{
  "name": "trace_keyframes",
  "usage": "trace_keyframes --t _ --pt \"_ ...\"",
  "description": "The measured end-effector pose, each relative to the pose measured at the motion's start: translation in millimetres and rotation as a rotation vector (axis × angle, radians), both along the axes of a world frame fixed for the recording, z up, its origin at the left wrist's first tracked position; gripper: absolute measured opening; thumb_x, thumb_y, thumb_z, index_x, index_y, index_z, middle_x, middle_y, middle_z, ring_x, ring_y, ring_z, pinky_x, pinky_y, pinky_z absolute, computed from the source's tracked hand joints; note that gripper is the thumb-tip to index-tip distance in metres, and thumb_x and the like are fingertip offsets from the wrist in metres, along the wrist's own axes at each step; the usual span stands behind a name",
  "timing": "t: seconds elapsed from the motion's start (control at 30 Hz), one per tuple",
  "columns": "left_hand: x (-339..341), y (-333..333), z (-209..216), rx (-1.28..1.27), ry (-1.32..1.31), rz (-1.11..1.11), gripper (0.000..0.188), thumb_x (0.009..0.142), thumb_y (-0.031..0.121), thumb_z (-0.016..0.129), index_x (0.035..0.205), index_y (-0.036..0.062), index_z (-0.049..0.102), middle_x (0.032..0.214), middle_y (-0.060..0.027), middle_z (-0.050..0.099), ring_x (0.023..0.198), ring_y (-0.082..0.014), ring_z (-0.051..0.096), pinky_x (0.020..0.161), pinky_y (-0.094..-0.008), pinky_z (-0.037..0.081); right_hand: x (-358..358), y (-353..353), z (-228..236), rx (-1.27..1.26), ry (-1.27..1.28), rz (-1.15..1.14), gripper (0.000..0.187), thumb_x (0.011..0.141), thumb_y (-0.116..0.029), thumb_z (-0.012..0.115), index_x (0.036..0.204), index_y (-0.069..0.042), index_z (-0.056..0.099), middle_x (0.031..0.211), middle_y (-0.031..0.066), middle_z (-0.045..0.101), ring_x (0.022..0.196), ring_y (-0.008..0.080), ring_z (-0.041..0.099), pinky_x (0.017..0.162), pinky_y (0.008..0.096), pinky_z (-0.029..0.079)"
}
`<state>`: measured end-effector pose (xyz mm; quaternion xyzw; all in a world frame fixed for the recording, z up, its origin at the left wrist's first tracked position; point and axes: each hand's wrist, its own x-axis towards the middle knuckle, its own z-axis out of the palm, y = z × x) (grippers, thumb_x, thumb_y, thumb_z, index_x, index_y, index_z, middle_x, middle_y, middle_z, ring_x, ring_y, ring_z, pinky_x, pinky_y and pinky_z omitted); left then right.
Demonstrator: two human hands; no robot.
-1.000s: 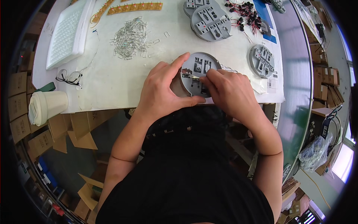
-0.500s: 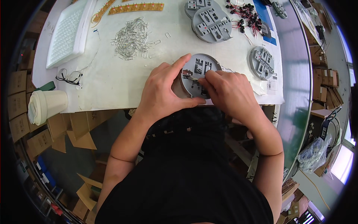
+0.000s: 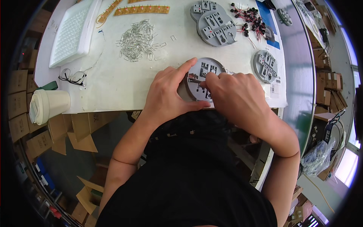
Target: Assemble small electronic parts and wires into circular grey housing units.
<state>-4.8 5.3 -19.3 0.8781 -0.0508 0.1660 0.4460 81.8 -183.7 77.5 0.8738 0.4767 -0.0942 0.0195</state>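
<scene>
Hands meet at the near table edge, both on one grey round fixture plate (image 3: pixel 204 72). Left hand (image 3: pixel 166 94) cups the plate's left rim, thumb under the near edge, index finger stretched over the top edge; grip is wide, wrapped on the plate. Right hand (image 3: pixel 236 96) lies over the plate's right half, fingertips (image 3: pixel 207 77) pinched narrow at a small part near the centre; the part is too small to identify, probably a metal clip. The plate sits on the white table cover (image 3: pixel 113 83), just inside the front edge, its slotted face up.

Left of the hands, well apart: a pair of black-rimmed glasses (image 3: pixel 72 77), and a white paper cup (image 3: pixel 49 106) lying on its side at the table corner.

Right of the hands, near: a second grey plate (image 3: pixel 265 65).

Further back: a loose pile of small metal clips (image 3: pixel 138 39) in mid-table, and a white moulded tray (image 3: pixel 73 32) at the far left.

Far edge: a stack of grey plates (image 3: pixel 216 23), a bundle of red-and-black wired parts (image 3: pixel 251 19) just beside it, and an orange component strip (image 3: pixel 143 9).
</scene>
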Motion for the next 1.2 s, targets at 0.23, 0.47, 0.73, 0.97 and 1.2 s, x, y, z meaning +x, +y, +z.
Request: trace_keyframes --t 0.23,0.47,0.73,0.97,1.2 --pt "0.3 -1.2 0.6 0.018 0.020 -0.007 0.107 0.064 0.053 0.102 0.151 0.0054 0.061 0.099 -0.0119 0.074 0.091 -0.0316 0.070 0.090 -0.0446 0.056 -8.1 1.9 -10.1 0.043 -0.088 0.009 0.006 0.095 -0.015 0.069 0.095 -0.010 0.067 0.075 0.0088 0.071 0.063 0.0301 0.073 0.055 0.0434 0.055" --pt "2.0 -0.4 -0.6 0.006 0.010 -0.003 0.107 0.064 0.048 0.103 0.153 0.0069 0.060 0.099 -0.0118 0.073 0.092 -0.0321 0.070 0.091 -0.0452 0.056 0.6 -2.4 -15.9 -0.007 -0.049 0.003 0.008 0.096 -0.018 0.070 0.095 -0.010 0.069 0.077 0.0102 0.073 0.064 0.0328 0.074 0.057 0.0442 0.056" --pt "-0.7 21.3 5.0 -0.193 0.175 -0.147 0.079 0.081 0.017 0.094 0.150 0.0033 0.061 0.100 -0.0119 0.074 0.095 -0.0271 0.072 0.091 -0.0415 0.057 1.4 -41.1 -45.1 0.755 0.476 -0.253 0.026 0.100 -0.031 0.077 0.109 -0.007 0.071 0.085 0.0121 0.068 0.074 0.0309 0.067 0.065 0.0440 0.054" --pt "3.8 7.0 -0.4 -0.546 0.222 -0.019 0.023 0.099 -0.003 0.073 0.121 0.0000 0.069 0.095 -0.0034 0.069 0.081 -0.0095 0.060 0.074 -0.0257 0.051 -32.8 -34.1 -50.2 0.810 -0.233 -0.187 0.045 0.080 -0.013 0.087 0.122 -0.010 0.072 0.087 0.0073 0.071 0.073 0.0268 0.069 0.062 0.0403 0.054" --pt "-2.1 10.1 5.7 -0.299 0.137 0.251 0.018 0.101 0.000 0.070 0.118 0.0016 0.075 0.088 -0.0054 0.068 0.079 -0.0145 0.059 0.070 -0.0283 0.050 178.0 -313.4 -54.1 1.288 -0.387 -1.179 0.041 0.103 -0.034 0.077 0.127 -0.002 0.073 0.085 0.0019 0.072 0.066 0.0095 0.056 0.058 0.0276 0.045"
